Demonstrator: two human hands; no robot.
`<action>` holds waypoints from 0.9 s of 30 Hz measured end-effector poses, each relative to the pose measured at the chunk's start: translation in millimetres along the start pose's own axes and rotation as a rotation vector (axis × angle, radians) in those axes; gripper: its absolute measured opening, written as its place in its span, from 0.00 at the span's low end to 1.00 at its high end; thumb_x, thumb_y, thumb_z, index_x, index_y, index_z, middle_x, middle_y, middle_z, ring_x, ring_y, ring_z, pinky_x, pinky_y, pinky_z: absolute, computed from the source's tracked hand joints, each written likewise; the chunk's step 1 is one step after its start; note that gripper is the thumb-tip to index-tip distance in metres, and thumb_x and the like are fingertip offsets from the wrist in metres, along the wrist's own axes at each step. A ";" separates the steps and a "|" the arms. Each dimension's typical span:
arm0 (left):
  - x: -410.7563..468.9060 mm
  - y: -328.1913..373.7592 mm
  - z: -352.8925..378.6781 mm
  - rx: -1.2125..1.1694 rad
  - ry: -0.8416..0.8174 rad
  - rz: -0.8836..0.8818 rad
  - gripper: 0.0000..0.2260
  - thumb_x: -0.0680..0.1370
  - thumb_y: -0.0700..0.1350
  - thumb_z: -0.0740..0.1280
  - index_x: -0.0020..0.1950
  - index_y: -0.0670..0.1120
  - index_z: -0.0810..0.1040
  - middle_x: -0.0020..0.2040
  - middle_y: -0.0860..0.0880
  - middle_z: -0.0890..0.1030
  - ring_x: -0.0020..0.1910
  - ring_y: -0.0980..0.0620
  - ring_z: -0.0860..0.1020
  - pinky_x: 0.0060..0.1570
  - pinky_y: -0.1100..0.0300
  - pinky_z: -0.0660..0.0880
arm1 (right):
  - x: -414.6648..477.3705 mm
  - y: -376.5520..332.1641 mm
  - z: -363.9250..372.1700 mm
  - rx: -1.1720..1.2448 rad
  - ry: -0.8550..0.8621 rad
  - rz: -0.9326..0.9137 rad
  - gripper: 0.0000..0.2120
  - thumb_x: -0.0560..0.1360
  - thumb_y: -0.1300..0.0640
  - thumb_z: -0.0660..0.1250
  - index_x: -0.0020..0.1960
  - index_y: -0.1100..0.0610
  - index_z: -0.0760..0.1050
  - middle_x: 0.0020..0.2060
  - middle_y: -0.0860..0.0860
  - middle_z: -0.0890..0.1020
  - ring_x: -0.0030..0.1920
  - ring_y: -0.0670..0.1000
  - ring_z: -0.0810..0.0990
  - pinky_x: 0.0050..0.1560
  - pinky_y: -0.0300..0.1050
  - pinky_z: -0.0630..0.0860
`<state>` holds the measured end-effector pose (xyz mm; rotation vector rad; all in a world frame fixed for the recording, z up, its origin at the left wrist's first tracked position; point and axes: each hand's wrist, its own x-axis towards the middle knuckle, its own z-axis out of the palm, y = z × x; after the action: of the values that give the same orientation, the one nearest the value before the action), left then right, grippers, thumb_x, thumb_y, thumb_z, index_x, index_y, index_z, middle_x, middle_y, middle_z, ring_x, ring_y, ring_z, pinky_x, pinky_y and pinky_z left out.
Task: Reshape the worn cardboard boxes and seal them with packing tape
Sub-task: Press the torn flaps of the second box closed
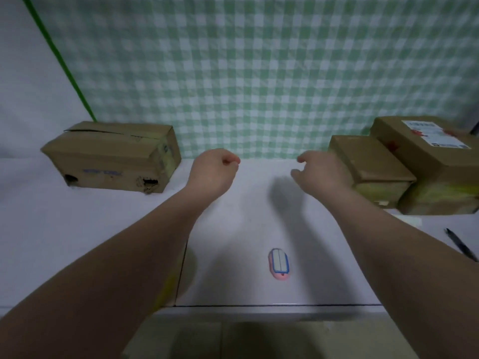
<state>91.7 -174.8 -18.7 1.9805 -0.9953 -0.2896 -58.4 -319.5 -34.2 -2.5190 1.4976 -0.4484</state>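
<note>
On my table (77, 242) a lone box (111, 156) sits back-left; smaller box (373, 167) touches larger box (427, 161) back-right; pen (461, 246) before them.

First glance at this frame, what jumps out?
Two bare arms stretch over the white table, left hand a fist, right hand loosely curled, both empty. A battered cardboard box with torn holes sits far left; a small box and a labelled box sit far right. A small pink-and-blue object lies centre front.
</note>
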 end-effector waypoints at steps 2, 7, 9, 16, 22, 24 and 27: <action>5.1 -18.5 -22.6 0.062 0.111 -0.037 0.12 0.78 0.40 0.61 0.57 0.45 0.81 0.57 0.49 0.81 0.53 0.52 0.77 0.52 0.61 0.72 | -11.3 -27.8 8.0 0.104 -0.065 -0.053 0.19 0.75 0.50 0.65 0.66 0.52 0.75 0.62 0.50 0.78 0.61 0.53 0.76 0.54 0.44 0.73; 18.1 -74.1 -73.4 -0.146 0.236 -0.433 0.04 0.73 0.41 0.62 0.40 0.44 0.76 0.40 0.44 0.75 0.41 0.45 0.74 0.41 0.54 0.74 | -38.2 -84.3 30.8 0.235 -0.201 -0.146 0.18 0.74 0.51 0.66 0.63 0.53 0.77 0.61 0.49 0.79 0.60 0.51 0.76 0.60 0.47 0.74; 21.0 -93.9 -83.9 -0.417 0.223 -0.644 0.03 0.75 0.38 0.64 0.41 0.42 0.74 0.39 0.44 0.74 0.37 0.46 0.73 0.37 0.54 0.75 | -46.5 -98.2 42.9 0.245 -0.262 -0.164 0.18 0.74 0.51 0.66 0.63 0.53 0.77 0.61 0.49 0.78 0.60 0.50 0.76 0.60 0.46 0.74; 26.6 -126.7 -72.9 -1.142 0.211 -0.735 0.07 0.80 0.35 0.57 0.55 0.38 0.72 0.48 0.45 0.75 0.50 0.49 0.76 0.54 0.54 0.77 | -61.9 -120.4 77.8 0.297 -0.387 -0.130 0.18 0.73 0.52 0.67 0.62 0.53 0.77 0.59 0.50 0.79 0.57 0.50 0.77 0.56 0.43 0.75; 40.2 -128.1 -67.7 -1.478 0.349 -0.731 0.09 0.81 0.35 0.57 0.58 0.34 0.72 0.49 0.42 0.74 0.44 0.50 0.77 0.50 0.58 0.76 | -68.3 -121.0 96.4 0.320 -0.399 -0.128 0.19 0.74 0.53 0.67 0.64 0.53 0.76 0.60 0.48 0.78 0.59 0.49 0.76 0.56 0.40 0.71; 42.4 -126.0 -68.8 -1.510 0.379 -0.719 0.13 0.81 0.39 0.58 0.66 0.38 0.70 0.45 0.43 0.75 0.40 0.52 0.75 0.46 0.59 0.78 | -69.9 -118.9 99.6 0.339 -0.407 -0.126 0.19 0.73 0.53 0.67 0.64 0.52 0.76 0.60 0.48 0.78 0.60 0.48 0.75 0.56 0.38 0.69; 41.2 -111.0 -69.9 -1.438 0.373 -0.696 0.13 0.81 0.43 0.60 0.66 0.41 0.71 0.43 0.45 0.75 0.34 0.54 0.71 0.49 0.59 0.77 | -72.4 -111.9 99.7 0.412 -0.402 -0.117 0.18 0.73 0.54 0.68 0.63 0.52 0.77 0.57 0.47 0.79 0.57 0.46 0.76 0.53 0.34 0.66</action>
<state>215.6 -130.1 -58.4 0.8588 0.2567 -0.7177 35.8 -202.7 -106.1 -2.2064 0.9979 -0.2169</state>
